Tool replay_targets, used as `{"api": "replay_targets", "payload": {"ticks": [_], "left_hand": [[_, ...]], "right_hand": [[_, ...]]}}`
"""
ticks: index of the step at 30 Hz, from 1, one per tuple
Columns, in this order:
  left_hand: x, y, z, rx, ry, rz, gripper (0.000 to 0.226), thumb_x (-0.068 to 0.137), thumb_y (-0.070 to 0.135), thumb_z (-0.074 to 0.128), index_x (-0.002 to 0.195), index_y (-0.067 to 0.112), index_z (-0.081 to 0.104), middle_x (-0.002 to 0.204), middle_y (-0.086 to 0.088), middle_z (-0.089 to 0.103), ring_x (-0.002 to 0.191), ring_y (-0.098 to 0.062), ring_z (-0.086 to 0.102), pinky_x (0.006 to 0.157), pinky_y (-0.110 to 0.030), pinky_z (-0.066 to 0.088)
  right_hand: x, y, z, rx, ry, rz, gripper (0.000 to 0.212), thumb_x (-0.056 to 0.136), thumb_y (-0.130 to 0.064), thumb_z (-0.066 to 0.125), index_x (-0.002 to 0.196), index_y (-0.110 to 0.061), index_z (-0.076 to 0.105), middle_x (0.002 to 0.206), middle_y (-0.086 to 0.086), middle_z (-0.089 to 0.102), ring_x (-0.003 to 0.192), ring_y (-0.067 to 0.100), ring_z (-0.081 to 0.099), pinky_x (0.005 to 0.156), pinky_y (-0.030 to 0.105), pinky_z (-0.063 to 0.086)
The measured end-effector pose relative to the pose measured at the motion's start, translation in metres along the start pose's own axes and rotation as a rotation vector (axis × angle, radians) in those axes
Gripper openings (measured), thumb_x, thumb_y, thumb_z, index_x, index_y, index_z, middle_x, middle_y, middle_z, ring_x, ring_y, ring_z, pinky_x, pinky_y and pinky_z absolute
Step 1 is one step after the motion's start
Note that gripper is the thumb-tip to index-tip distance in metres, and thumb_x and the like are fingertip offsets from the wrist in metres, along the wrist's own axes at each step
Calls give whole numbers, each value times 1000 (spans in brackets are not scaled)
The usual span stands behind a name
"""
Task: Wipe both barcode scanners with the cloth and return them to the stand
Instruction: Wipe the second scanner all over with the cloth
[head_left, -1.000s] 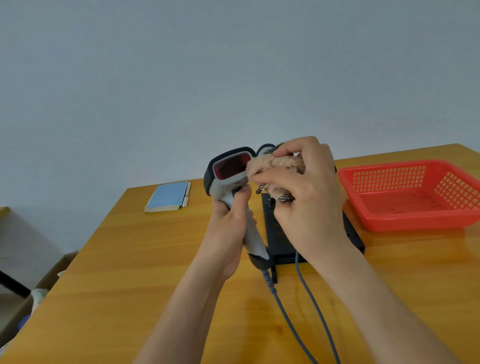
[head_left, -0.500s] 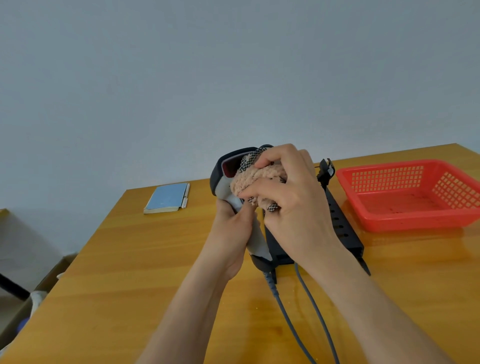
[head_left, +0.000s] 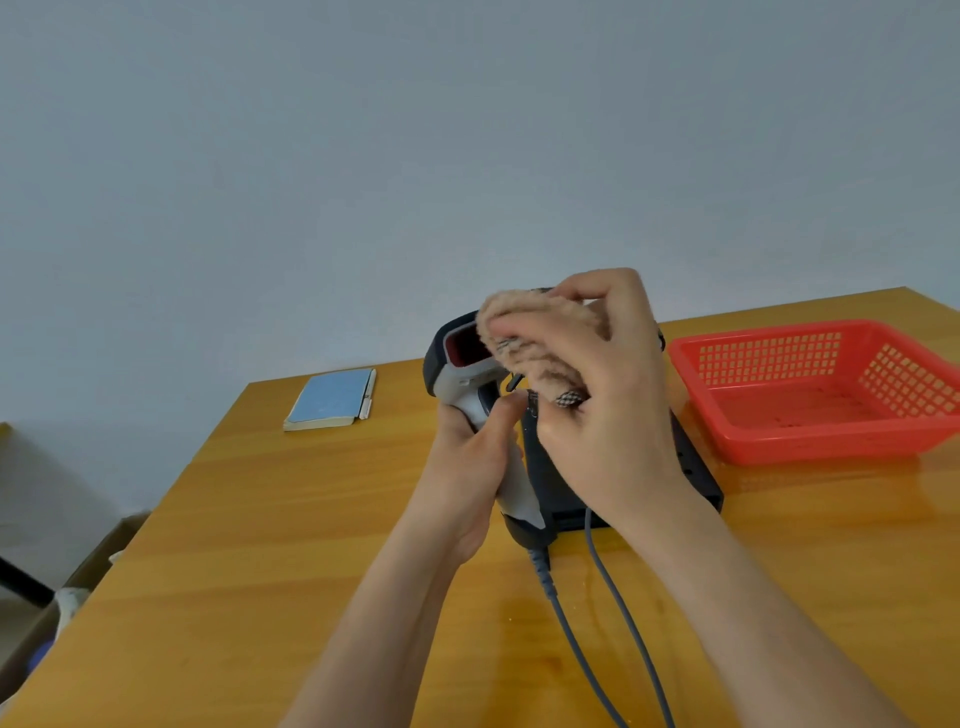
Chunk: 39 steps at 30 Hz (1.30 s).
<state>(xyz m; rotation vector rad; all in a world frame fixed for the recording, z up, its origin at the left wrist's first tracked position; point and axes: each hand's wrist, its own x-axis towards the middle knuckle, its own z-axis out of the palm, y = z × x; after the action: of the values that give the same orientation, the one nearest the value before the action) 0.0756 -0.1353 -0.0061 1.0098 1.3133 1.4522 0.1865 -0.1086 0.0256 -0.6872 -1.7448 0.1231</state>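
Note:
My left hand (head_left: 467, 467) grips the handle of a grey and dark barcode scanner (head_left: 457, 374), held upright above the table with its red window facing me. My right hand (head_left: 597, 395) holds a bunched beige fluffy cloth (head_left: 524, 332) against the top right of the scanner's head, covering part of the window. The black stand (head_left: 696, 467) lies on the table behind my hands, mostly hidden. Two grey cables (head_left: 597, 618) run toward me from the scanner and the stand. A second scanner is not visible.
A red plastic basket (head_left: 831, 384) sits at the right on the wooden table (head_left: 260, 545). A blue notebook (head_left: 327, 400) with a pen lies at the back left. A cardboard box (head_left: 78, 582) stands on the floor past the table's left edge.
The cloth in my right hand slid left across the scanner's window, then up onto the top of its head. My left hand kept its grip on the handle.

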Motion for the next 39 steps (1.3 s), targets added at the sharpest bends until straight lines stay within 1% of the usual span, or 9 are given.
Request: {"api": "replay_targets", "payload": {"ticks": [3, 8, 14, 19, 25, 30, 34, 37, 39], "left_hand": [[-1, -1, 2, -15, -1, 17, 28, 97, 18, 55, 123, 29, 48, 121, -7, 65, 115, -24, 61, 99, -45, 51], [3, -3, -1, 14, 27, 29, 34, 95, 24, 60, 126, 30, 46, 122, -4, 63, 117, -23, 58, 100, -42, 49], [0, -5, 1, 12, -46, 66, 36, 99, 19, 56, 128, 34, 41, 127, 5, 62, 118, -10, 60, 97, -36, 52], [-1, -1, 5, -1, 19, 31, 25, 98, 18, 54, 116, 32, 45, 119, 0, 63, 112, -13, 60, 96, -36, 51], [2, 0, 6, 1, 67, 26, 29, 94, 24, 61, 118, 26, 45, 122, -6, 62, 115, -21, 59, 102, -45, 48], [2, 2, 9, -27, 91, 54, 29, 95, 24, 60, 119, 25, 44, 110, 3, 61, 106, -14, 58, 86, -29, 50], [1, 3, 9, -31, 116, 54, 32, 95, 23, 59, 123, 24, 44, 110, 1, 57, 104, -17, 56, 87, -30, 49], [4, 9, 6, -61, 128, 38, 31, 96, 25, 58, 123, 22, 44, 109, -3, 51, 96, -20, 53, 86, -36, 49], [7, 11, 6, -63, 122, 27, 29, 95, 26, 60, 119, 21, 45, 106, -3, 49, 95, -19, 52, 87, -37, 49]], "right_hand": [[-4, 2, 2, -35, -99, -15, 45, 79, -16, 44, 115, -23, 71, 115, 7, 48, 106, 22, 49, 77, 31, 51], [-1, 3, -2, -164, 20, 37, 42, 74, -13, 48, 107, -22, 72, 109, 8, 52, 100, 24, 52, 66, 22, 42], [-8, -1, 6, -61, -102, -69, 48, 73, 2, 59, 114, -21, 71, 115, 11, 49, 110, 24, 48, 77, 31, 51], [-4, 2, 5, -126, -50, -26, 47, 72, 1, 60, 112, -22, 72, 114, 11, 51, 105, 26, 48, 72, 33, 51], [-2, 6, 3, -147, -18, 41, 50, 71, 8, 70, 114, -18, 71, 113, 12, 51, 102, 28, 49, 76, 32, 48], [-2, 6, 1, -133, -14, 120, 54, 69, 11, 68, 116, -15, 68, 113, 11, 47, 103, 28, 51, 77, 35, 53], [-1, 12, -3, -48, -18, 180, 46, 67, 9, 59, 103, -17, 70, 106, 1, 42, 94, 18, 51, 70, 20, 50], [-6, 22, -5, 8, -74, 330, 44, 73, 14, 64, 96, -22, 71, 103, 1, 45, 88, 5, 49, 69, 9, 46], [-6, 23, -8, 101, -18, 361, 42, 77, 8, 70, 101, -26, 70, 104, 4, 49, 92, 5, 53, 74, 5, 43]]}}
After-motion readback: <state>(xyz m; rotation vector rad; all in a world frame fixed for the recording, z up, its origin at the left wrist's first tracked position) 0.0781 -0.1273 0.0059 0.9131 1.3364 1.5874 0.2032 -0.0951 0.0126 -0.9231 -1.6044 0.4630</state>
